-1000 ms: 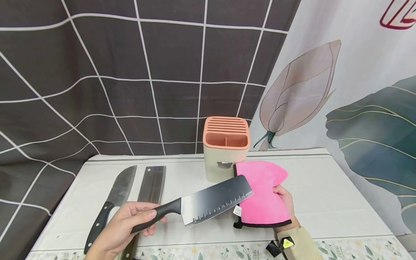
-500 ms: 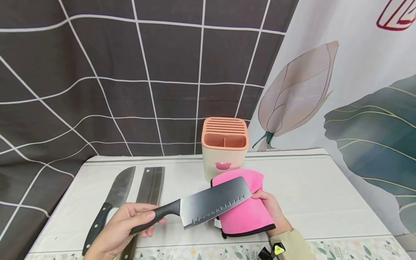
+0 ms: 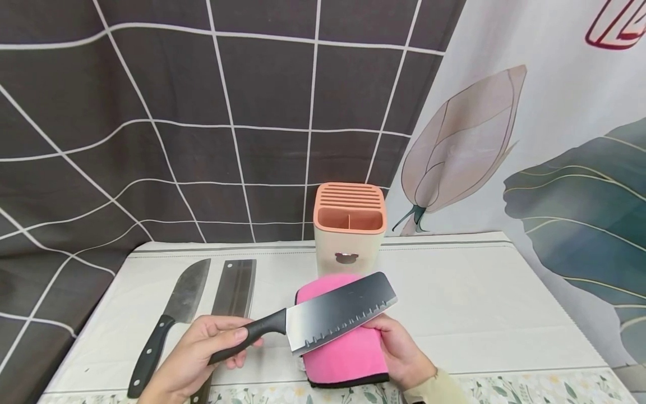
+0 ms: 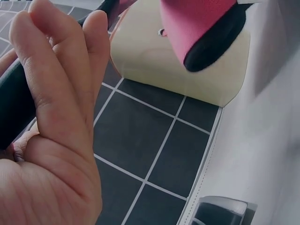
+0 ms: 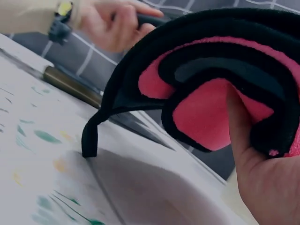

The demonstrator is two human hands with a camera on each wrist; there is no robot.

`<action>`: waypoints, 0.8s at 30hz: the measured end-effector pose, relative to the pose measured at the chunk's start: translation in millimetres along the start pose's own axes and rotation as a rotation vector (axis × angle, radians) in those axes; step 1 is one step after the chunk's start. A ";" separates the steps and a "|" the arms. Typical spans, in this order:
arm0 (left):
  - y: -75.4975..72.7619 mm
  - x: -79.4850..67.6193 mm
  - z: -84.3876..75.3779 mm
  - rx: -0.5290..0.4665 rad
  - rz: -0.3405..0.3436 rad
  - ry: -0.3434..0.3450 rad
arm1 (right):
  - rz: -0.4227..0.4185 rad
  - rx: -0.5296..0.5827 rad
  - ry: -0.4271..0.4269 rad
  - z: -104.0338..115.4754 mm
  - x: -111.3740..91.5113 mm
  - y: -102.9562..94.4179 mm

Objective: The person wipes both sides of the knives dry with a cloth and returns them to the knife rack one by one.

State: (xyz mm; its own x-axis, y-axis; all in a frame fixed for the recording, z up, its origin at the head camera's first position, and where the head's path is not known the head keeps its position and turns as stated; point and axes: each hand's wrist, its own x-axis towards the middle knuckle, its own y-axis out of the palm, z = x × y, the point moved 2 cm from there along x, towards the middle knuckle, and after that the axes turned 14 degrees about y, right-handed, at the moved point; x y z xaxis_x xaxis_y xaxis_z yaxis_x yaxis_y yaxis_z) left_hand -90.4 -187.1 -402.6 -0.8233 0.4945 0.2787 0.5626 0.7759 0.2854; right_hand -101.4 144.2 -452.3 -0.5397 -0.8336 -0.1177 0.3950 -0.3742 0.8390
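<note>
Dark grey cloth with a white grid (image 3: 272, 84) hangs behind a white tablecloth (image 3: 469, 297) with a floral border nearest the person. At front centre, the left hand (image 3: 199, 348) grips a black-handled chopping knife (image 3: 340, 311), its broad blade reaching across to the right. Holding it by the handle probably keeps those fingers away from the edge, which faces down towards the person. Below and partly behind the blade is a folded pink cloth with black trim (image 3: 348, 353), gripped by the right hand (image 3: 401, 353); the right wrist view shows the thumb inside the fold. Doubled cloth likely pads that hand, though its fingertips lie just beside the edge near the blade's far end, so a slip could cut. Whether cloth and blade touch cannot be told.

Behind them stands a cream knife block (image 3: 348, 241) with an orange top of narrow slots and two wide compartments; cloth and blade screen its foot from the head view. To the left, a chef's knife (image 3: 187, 292) and a rectangular cleaver (image 3: 237, 286) lie roughly side by side, handles towards the person. The left hand blocks sight of the cleaver's middle.
</note>
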 end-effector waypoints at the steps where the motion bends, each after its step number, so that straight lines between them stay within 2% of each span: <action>1: 0.4 0.0 0.4 -0.002 0.001 -0.001 | 0.004 -0.010 -0.004 -3.0 2.1 1.3; 9: 4.2 1.8 4.6 -0.016 0.017 0.016 | 0.072 -0.058 -0.007 -20.0 12.4 11.2; 15: 7.1 4.2 7.9 -0.024 0.035 0.027 | 0.068 -0.085 -0.004 -28.7 14.7 13.6; 24: 10.4 5.9 11.0 -0.032 0.011 0.017 | 0.091 -0.079 0.026 -32.0 13.6 13.8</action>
State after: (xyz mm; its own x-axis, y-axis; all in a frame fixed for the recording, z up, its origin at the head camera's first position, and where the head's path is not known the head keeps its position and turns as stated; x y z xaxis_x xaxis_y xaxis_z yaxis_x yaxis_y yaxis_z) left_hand -90.2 -171.8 -408.1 -0.8161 0.4958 0.2969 0.5735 0.7578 0.3111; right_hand -79.5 114.7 -459.3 -0.4798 -0.8755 -0.0575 0.4997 -0.3265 0.8023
